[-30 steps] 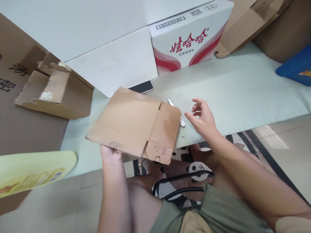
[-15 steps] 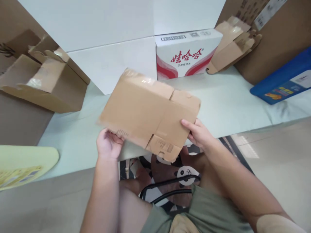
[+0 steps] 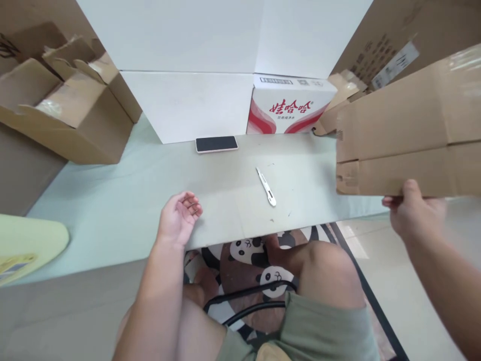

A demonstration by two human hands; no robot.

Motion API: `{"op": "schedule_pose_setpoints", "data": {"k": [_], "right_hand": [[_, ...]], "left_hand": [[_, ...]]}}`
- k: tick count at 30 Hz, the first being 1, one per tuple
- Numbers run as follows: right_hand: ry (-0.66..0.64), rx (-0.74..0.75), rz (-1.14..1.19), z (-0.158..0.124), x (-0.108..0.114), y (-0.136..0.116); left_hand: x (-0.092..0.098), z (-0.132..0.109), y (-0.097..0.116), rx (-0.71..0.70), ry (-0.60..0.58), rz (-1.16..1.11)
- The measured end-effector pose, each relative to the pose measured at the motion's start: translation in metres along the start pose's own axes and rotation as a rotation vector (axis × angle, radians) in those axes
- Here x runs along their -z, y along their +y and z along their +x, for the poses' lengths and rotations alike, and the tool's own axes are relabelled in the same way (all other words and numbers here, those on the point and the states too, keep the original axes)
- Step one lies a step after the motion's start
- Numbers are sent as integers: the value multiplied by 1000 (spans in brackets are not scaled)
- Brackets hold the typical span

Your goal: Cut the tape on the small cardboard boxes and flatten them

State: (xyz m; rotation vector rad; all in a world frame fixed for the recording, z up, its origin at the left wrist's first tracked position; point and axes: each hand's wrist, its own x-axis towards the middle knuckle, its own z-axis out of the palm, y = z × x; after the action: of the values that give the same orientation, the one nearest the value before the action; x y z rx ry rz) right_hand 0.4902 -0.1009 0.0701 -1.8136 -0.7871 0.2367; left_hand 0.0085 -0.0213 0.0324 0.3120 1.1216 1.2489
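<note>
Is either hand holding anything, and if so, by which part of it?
The right hand holds a flattened cardboard box by its lower edge. The left hand holds nothing.

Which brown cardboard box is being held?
The flattened box at right, its lower edge gripped by the right hand. The open-flapped box at left, labelled box behind and small box beside the red-printed carton aren't held.

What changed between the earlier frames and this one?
The flattened cardboard moved from in front of the person to the right. The right hand, free at first, took hold of it; the left hand let go and is empty. The phone and white cutter, at least partly covered before, now show in full. The red-and-white box stayed put.
</note>
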Motion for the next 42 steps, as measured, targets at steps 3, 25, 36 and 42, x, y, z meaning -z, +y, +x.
{"op": "schedule_pose_setpoints", "data": {"k": [3, 25, 36, 42], "right_hand": [[87, 35, 74, 66, -30, -35], [-1087, 769, -254, -165, -321, -177], [-1085, 1254, -171, -302, -499, -297], [-1056, 1208, -119, -291, -494, -298]], "left_hand": [[2, 3, -1, 2, -1, 14], [71, -19, 46, -157, 144, -246], [109, -10, 72, -235, 207, -431], [112, -4, 72, -288, 213, -374]]}}
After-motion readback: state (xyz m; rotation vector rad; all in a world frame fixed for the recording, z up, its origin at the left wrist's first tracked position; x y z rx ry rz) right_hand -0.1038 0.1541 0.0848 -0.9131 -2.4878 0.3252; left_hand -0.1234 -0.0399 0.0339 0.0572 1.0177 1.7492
